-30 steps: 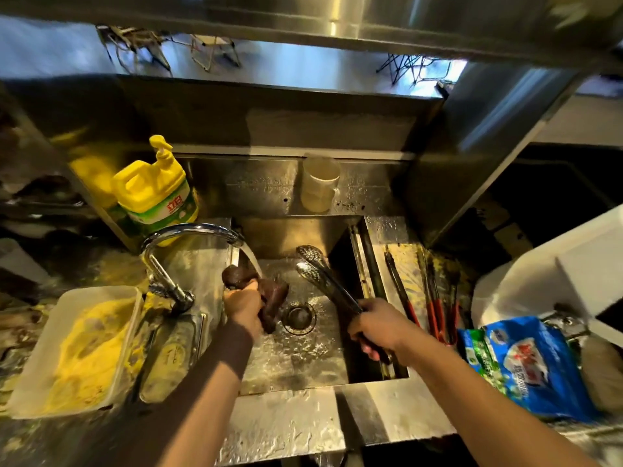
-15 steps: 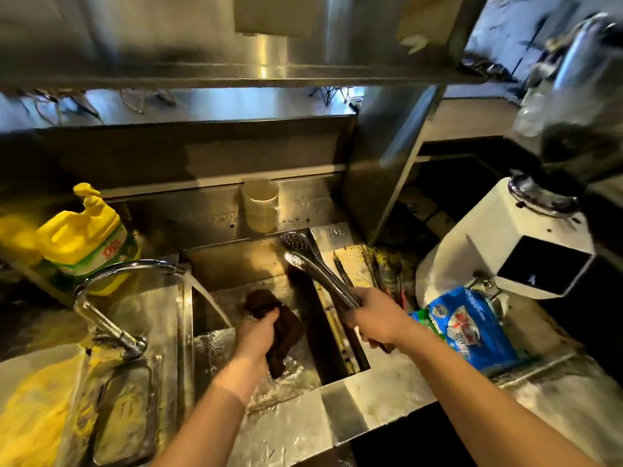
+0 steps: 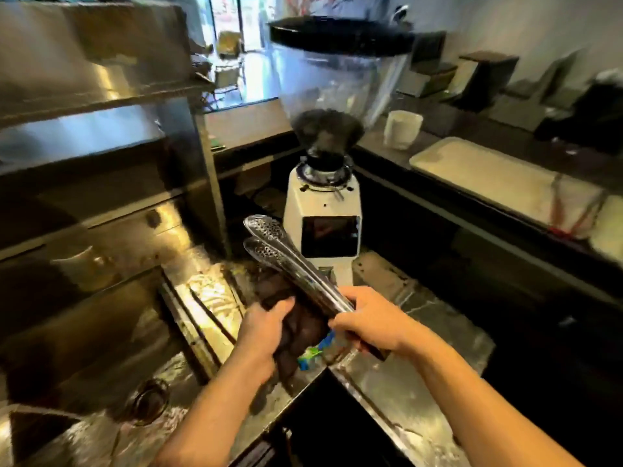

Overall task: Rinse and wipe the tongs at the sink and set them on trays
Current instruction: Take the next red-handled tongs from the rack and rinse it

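1. While the right hand (image 3: 367, 318) grips the handle end of the steel tongs (image 3: 286, 261), their perforated tips point up toward the white grinder (image 3: 323, 210).
2. Left hand (image 3: 266, 323) clutches a dark cloth (image 3: 300, 326) just beneath the tongs, above the wet desk (image 3: 397, 382).
3. Cream trays (image 3: 478, 170) lie well apart, right.

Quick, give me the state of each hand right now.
Left hand: closed, holding dark brown cloth.
Right hand: closed, holding perforated steel tongs.
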Tool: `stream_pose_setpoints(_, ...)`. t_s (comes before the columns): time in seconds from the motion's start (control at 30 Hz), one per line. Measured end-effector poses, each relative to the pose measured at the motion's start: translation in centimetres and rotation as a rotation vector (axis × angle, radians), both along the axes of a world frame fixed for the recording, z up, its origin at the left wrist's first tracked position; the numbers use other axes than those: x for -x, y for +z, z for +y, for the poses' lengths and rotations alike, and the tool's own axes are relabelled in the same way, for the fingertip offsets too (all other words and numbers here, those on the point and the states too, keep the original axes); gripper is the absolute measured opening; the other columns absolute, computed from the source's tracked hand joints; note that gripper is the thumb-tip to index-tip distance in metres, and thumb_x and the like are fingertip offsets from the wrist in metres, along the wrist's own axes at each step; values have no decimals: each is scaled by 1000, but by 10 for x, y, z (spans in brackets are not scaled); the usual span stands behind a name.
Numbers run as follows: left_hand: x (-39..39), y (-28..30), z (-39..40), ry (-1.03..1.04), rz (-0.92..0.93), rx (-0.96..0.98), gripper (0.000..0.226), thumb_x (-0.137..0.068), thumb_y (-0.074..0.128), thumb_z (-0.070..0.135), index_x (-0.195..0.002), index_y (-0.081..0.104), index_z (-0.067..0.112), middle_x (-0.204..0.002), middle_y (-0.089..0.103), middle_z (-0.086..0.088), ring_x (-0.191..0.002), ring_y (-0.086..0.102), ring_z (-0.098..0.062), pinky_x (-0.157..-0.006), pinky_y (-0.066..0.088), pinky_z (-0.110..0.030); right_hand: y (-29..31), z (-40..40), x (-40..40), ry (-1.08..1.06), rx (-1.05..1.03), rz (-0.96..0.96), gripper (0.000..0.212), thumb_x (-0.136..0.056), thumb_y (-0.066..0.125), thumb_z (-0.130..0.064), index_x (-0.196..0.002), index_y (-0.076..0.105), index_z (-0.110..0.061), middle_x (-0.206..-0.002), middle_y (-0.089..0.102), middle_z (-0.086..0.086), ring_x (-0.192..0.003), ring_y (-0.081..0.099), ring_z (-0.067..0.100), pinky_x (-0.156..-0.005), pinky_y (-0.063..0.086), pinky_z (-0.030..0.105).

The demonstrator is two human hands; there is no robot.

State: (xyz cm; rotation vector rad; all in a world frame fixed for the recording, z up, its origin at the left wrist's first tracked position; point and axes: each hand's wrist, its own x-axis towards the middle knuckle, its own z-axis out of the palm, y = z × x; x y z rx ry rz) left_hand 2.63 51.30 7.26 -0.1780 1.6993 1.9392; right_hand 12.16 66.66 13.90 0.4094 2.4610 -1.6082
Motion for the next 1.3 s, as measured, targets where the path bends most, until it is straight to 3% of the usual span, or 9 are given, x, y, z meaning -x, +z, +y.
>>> stream_pose_setpoints(0.17,-33,25,79,-170,-21,-100,20,-96,61,12,-113,71,9,-107,77,-18,-102,73,-38,-94,55,-58,15,69,-60,-131,25,40,35,-83,63,-11,-74,64,-45,-54,58,-7,-50,54,20,-43,44,28)
stream_pose_setpoints(0.37,-58,40,170,-234,-75,-127,14,-95,63,13,-105,73,12,-100,79,-16,-95,75,-35,-88,59,-52,21,130,-96,-277,-52,122,44,-88,66,-30,-123,56,-54,-60,59,-13,-51,53,5,-47,42,23)
stream_pose_setpoints(0.47,-59,45,203,-250,-78,-106,16,-94,66,19,-108,72,16,-97,80,-12,-88,77,-32,-76,63,-48,18,152,-90,-360,-69,129,53,-93,61,-29,-141,45,-45,-56,57,-15,-48,49,3,-47,40,22)
stream_pose_setpoints(0.73,-36,52,263,-257,-23,-55,11,-96,63,17,-104,71,18,-103,78,-11,-98,74,-31,-94,57,-53,34,222,-36,-620,-68,57,87,-78,48,-37,-157,12,-30,-82,58,5,-64,55,17,-58,40,33)
stream_pose_setpoints(0.83,-23,48,273,-255,-6,-26,10,-96,64,18,-102,70,21,-97,78,-8,-94,74,-29,-87,60,-50,42,261,8,-696,-239,-42,75,-92,48,-32,-156,14,-15,-130,52,17,-98,60,32,-63,49,33)
stream_pose_setpoints(0.9,-17,42,276,-237,-20,-5,5,-95,65,19,-95,69,23,-89,78,-5,-88,74,-27,-78,62,-43,51,288,39,-773,-238,-137,69,-95,51,-23,-152,18,-7,-139,47,22,-90,63,33,-49,52,30)
stream_pose_setpoints(1.0,-7,34,275,-231,-26,24,5,-94,67,23,-95,67,28,-90,78,-2,-88,74,-23,-66,57,-31,65,317,69,-733,-370,-274,56,-91,54,-15,-143,37,-2,-123,56,18,-69,66,28,-38,49,26)
stream_pose_setpoints(1.1,1,30,275,-254,-21,44,14,-94,67,24,-107,68,28,-102,78,-3,-98,73,-24,-82,59,-38,73,336,86,-564,-732,-370,30,-87,55,-27,-110,63,-9,-87,66,10,-72,68,27,-62,58,35)
stream_pose_setpoints(1.3,5,29,278,-270,1,96,12,-93,68,24,-100,66,33,-106,77,-3,-103,71,-24,-101,54,-47,62,358,112,-520,-952,-352,42,-86,56,-51,-107,67,-16,-94,65,5,-82,58,26,-65,43,33)
